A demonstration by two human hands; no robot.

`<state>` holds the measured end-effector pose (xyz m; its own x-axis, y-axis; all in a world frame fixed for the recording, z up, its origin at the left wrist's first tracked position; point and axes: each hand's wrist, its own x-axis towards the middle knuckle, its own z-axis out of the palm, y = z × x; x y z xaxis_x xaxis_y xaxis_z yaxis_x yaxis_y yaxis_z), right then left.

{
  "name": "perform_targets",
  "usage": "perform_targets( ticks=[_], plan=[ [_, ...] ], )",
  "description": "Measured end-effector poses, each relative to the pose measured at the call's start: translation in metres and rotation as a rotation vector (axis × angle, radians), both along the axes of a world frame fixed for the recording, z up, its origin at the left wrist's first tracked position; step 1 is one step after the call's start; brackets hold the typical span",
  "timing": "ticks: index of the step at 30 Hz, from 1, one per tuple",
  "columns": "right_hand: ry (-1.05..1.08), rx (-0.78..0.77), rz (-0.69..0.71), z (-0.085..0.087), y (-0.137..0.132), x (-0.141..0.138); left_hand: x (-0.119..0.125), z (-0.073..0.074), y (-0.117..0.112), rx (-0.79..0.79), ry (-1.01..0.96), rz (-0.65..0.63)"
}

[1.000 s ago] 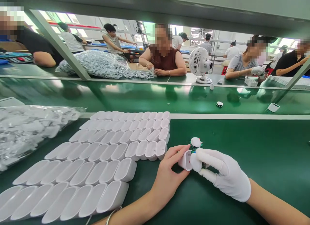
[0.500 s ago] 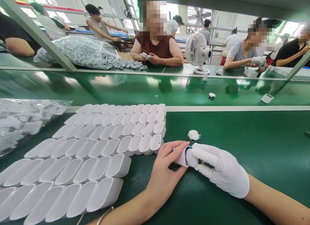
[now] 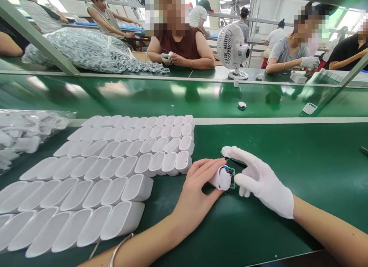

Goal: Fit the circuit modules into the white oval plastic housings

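My bare left hand [image 3: 195,194] pinches a small white plastic shell [image 3: 219,178] lying on the green mat [image 3: 287,152]. A green circuit board [image 3: 231,177] sticks out of the shell's open end. My right hand [image 3: 260,180], in a white glove, is just right of the shell with its fingers spread. Its thumb sits beside the board. Its index finger stretches forward over a second small green part [image 3: 223,152], which is mostly hidden under the fingertip.
Rows of empty white shells [image 3: 115,163] lie packed left of my hands, beside a plastic bag of white parts [image 3: 23,136]. Beyond is a glossy green belt [image 3: 172,98] carrying a small part [image 3: 242,105] and a white shell [image 3: 309,108]. Across it are a fan [image 3: 232,48] and seated people.
My right hand has let go of the shell's end and spread open, its index finger reaching forward over the small green part. The camera has tilted further down.
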<state>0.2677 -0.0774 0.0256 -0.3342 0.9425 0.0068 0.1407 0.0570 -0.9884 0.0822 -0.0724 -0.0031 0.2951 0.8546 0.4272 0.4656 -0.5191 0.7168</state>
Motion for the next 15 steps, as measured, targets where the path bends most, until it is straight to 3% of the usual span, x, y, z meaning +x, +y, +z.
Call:
perform_targets(
  ticks=[3, 5, 9, 15],
  plan=[
    [0.143, -0.269, 0.147, 0.000, 0.006, -0.001, -0.001, 0.000, -0.002, 0.008, 0.024, -0.068],
    [0.218, -0.342, 0.256, -0.001, 0.011, -0.002, 0.000, -0.002, -0.004, -0.027, 0.005, -0.119],
    [0.343, -0.327, 0.338, 0.001, 0.014, -0.004, 0.002, -0.006, -0.007, -0.227, -0.124, -0.186],
    [0.441, -0.201, 0.230, 0.004, 0.010, -0.011, 0.007, 0.000, -0.009, -0.737, -0.585, -0.244]
  ],
)
